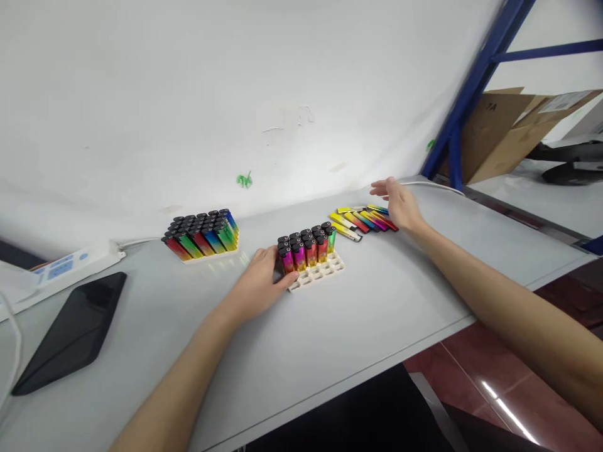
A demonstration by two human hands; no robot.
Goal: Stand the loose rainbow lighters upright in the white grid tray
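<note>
A white slotted tray [325,271] stands mid-table, its rear rows filled with upright lighters [311,250] in shiny purple, red and green with black tops. The front slots show bare. My left hand [264,279] grips this tray at its left end, thumb at the front corner and fingers behind, partly hidden. To the right, several loose lighters [362,220] in yellow, red, blue and purple lie flat in a pile. My right hand [398,204] is just beside and over the pile's right edge, fingers stretched out, with nothing visible in it.
Another tray [211,256] packed with upright lighters stands at the left near the wall. A black phone [73,333] and a white power strip [66,270] lie farther left. Behind right are a blue metal frame [464,94], a white cable [433,184] and a cardboard box [494,135].
</note>
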